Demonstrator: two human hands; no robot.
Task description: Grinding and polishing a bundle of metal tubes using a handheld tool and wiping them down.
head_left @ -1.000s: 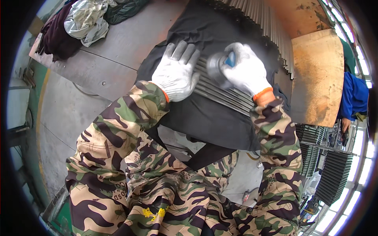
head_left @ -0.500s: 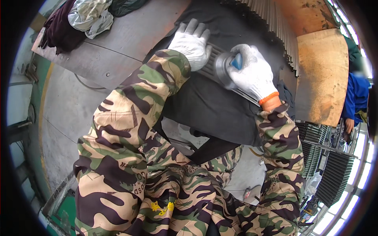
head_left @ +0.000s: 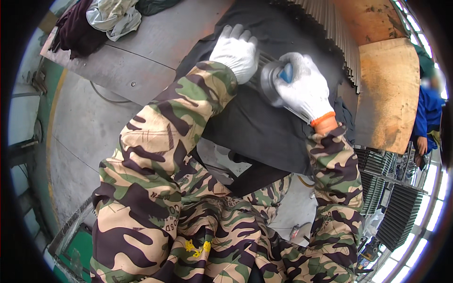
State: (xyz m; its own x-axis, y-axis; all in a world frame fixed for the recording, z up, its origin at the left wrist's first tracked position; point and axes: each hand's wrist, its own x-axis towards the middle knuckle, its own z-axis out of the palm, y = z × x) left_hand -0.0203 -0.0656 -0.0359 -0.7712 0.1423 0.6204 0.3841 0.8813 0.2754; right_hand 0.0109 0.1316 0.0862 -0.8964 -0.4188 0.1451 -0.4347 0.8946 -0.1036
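Observation:
My right hand (head_left: 307, 89), in a white knit glove with an orange cuff, is closed around a hand-held sander (head_left: 270, 86) with a round grey body and a blue part showing under the fingers. The sander rests on a slotted metal piece (head_left: 265, 60), which runs slantwise under both hands. At the piece's upper left end lies my left hand (head_left: 237, 55), also in a white glove, its fingers stretched out. Beneath the piece a black cloth (head_left: 259, 134) covers the table and hangs over its near edge.
Metal bars (head_left: 332, 35) are stacked along the far right, beside rust-stained boards (head_left: 384, 94). Crumpled cloths (head_left: 111, 16) lie at the table's far left. Dark ribbed parts (head_left: 400, 214) stand at the lower right. A person in blue (head_left: 427, 113) is at the right rim.
My left hand has shifted slightly right, toward the sander, with its fingers closer together. The sander has moved a little along the metal piece, still in my right hand.

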